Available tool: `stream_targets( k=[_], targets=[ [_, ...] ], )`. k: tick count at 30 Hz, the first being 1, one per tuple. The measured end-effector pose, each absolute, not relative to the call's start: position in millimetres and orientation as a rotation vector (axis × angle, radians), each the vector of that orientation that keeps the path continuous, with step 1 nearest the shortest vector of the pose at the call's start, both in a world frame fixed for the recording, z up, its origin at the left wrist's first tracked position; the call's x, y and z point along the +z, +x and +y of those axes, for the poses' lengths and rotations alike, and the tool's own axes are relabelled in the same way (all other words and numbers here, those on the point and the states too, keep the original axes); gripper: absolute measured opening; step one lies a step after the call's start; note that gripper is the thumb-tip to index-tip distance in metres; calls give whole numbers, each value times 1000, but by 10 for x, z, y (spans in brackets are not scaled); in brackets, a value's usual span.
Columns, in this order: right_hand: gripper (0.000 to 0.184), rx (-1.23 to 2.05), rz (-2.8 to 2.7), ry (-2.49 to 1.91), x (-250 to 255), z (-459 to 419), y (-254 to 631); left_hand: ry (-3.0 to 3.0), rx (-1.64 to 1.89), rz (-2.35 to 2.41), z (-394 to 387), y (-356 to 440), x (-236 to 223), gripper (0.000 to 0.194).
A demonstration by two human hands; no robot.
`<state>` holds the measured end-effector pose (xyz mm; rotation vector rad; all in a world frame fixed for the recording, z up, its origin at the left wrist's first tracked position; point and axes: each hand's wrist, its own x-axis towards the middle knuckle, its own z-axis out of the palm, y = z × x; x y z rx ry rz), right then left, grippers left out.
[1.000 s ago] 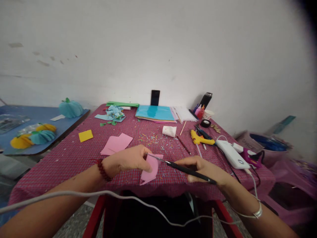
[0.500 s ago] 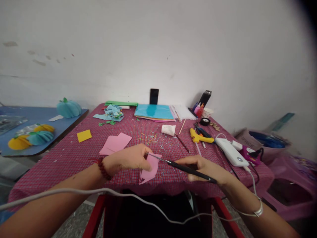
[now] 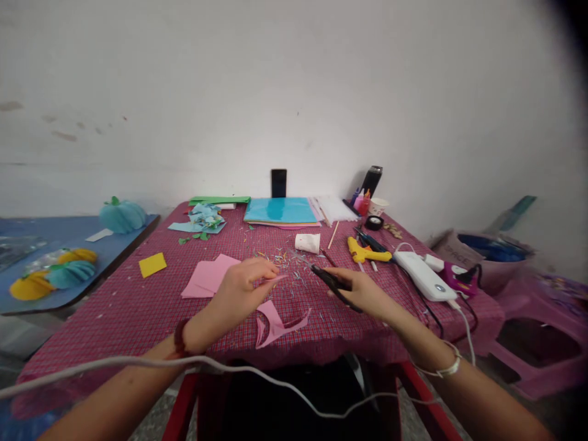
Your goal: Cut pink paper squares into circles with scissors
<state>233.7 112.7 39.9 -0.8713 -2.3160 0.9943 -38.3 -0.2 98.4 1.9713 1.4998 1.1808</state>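
Observation:
My left hand (image 3: 243, 285) is closed in a pinch on a thin pink paper piece (image 3: 272, 280), held just above the red checked tablecloth (image 3: 138, 306). My right hand (image 3: 361, 293) grips black scissors (image 3: 327, 277), whose tips point left toward the pinched piece. A curved pink paper offcut (image 3: 275, 324) lies on the cloth between and below the hands, near the table's front edge. A grey cable (image 3: 138, 362) runs across my forearms.
Pink sheets (image 3: 206, 275) and a yellow square (image 3: 152, 264) lie at left. A tipped paper cup (image 3: 307, 242), a yellow glue gun (image 3: 365, 251), a white power bank (image 3: 422, 275), a blue paper stack (image 3: 280, 210) and a phone (image 3: 278, 182) sit further back. Paper pumpkins (image 3: 68, 272) rest on a blue side table.
The pink piece has come apart: a curved offcut now lies on the cloth and my left hand keeps a thin strip. Both hands moved further onto the table and the scissors drew back.

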Motion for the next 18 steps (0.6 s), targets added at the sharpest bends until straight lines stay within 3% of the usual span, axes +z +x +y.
stream_targets(
  k=[3, 7, 18],
  targets=[
    [49, 541, -2460, -996, 264, 1128, 2252, 2789, 1544, 1316, -125, -416, 1034, 23],
    [50, 388, -2578, -995, 197, 1038, 2185, 3341, 1392, 1070, -241, -457, 1104, 25],
    [47, 365, -2634, -906, 199, 984, 2180, 3300, 1427, 1085, -219, -415, 1040, 25]
  ],
)
